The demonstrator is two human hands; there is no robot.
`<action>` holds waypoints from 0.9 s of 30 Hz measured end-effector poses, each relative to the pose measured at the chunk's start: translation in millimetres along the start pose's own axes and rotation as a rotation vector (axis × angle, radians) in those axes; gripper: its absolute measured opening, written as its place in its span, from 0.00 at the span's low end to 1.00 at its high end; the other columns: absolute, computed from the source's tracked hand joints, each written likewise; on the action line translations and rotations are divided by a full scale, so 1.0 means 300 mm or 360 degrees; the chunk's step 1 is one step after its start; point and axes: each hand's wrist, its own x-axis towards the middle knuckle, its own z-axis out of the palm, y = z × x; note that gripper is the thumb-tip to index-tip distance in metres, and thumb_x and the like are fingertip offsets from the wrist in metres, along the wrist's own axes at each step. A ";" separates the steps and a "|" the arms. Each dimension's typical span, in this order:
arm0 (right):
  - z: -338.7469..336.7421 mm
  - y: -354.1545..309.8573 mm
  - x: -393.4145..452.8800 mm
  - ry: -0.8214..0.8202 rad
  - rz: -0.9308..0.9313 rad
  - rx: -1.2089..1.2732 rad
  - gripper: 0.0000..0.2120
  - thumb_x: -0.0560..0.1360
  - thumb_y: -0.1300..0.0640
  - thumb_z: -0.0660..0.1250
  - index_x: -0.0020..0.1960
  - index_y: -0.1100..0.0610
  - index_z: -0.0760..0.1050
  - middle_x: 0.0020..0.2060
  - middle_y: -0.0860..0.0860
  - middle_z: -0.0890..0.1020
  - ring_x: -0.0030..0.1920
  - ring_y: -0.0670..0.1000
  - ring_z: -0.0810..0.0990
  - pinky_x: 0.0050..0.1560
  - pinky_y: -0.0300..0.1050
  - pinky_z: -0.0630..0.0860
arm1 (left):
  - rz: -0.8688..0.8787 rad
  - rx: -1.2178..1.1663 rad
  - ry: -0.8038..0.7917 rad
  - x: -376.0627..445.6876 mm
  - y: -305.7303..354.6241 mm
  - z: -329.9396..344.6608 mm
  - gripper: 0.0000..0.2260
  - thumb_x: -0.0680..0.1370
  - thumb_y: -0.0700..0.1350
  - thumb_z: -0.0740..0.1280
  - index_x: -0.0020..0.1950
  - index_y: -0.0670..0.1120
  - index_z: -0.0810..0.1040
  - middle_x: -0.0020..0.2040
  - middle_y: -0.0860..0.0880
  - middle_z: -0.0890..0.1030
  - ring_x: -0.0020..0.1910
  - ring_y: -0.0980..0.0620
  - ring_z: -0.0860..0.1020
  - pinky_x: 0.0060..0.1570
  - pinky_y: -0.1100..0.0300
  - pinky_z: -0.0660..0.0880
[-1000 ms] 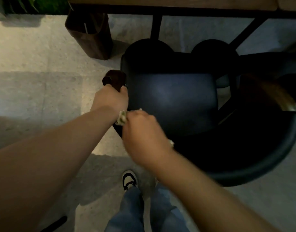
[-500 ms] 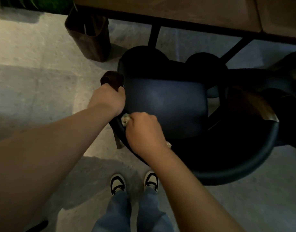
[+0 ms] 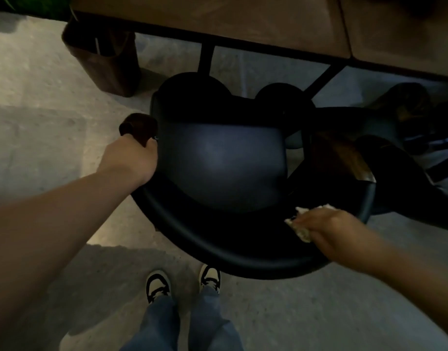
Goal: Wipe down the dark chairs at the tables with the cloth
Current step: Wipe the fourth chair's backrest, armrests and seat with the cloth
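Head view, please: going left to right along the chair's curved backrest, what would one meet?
Wooden armrest end → left hand gripping the backrest → cloth → right hand pressing it.

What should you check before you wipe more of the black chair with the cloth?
1. Cloth under the right hand: ok, it is held there.
2. Cloth touching the curved backrest: ok, it lies on the rim.
3. Left hand steadying the chair by the brown armrest end: ok.
4. Seat free of things: ok.
5. Which parts are already clean: cannot tell, too dark.
6. Feet clear of the chair: ok.
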 end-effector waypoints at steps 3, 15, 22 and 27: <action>-0.045 0.149 0.045 -0.0108 0.0042 -0.0199 0.13 0.78 0.60 0.62 0.59 0.56 0.80 0.61 0.51 0.80 0.64 0.50 0.75 0.66 0.35 0.61 | -0.0001 0.0031 0.0017 0.005 -0.009 0.003 0.25 0.81 0.57 0.57 0.62 0.36 0.73 0.58 0.34 0.76 0.57 0.33 0.75 0.51 0.50 0.70; -0.011 0.303 0.425 -0.0500 0.0425 -0.0822 0.15 0.79 0.53 0.57 0.58 0.59 0.77 0.58 0.59 0.78 0.57 0.60 0.77 0.55 0.49 0.73 | -0.0002 0.0023 0.0041 0.016 -0.025 0.008 0.24 0.80 0.58 0.57 0.60 0.37 0.74 0.56 0.35 0.77 0.54 0.34 0.76 0.46 0.53 0.67; 0.079 0.273 0.541 -0.0695 0.0451 -0.0908 0.17 0.79 0.54 0.57 0.65 0.59 0.72 0.64 0.58 0.75 0.62 0.58 0.75 0.58 0.49 0.71 | 0.0007 0.0018 0.0032 0.016 -0.024 0.000 0.23 0.80 0.57 0.57 0.59 0.38 0.76 0.54 0.35 0.78 0.53 0.34 0.77 0.48 0.51 0.70; 0.171 0.177 0.565 -0.0822 0.0312 -0.0781 0.19 0.79 0.52 0.56 0.64 0.60 0.73 0.65 0.59 0.75 0.63 0.59 0.75 0.58 0.47 0.71 | 0.0012 -0.0023 -0.0005 0.011 -0.024 -0.003 0.22 0.80 0.57 0.57 0.57 0.40 0.76 0.51 0.38 0.78 0.44 0.40 0.75 0.43 0.53 0.68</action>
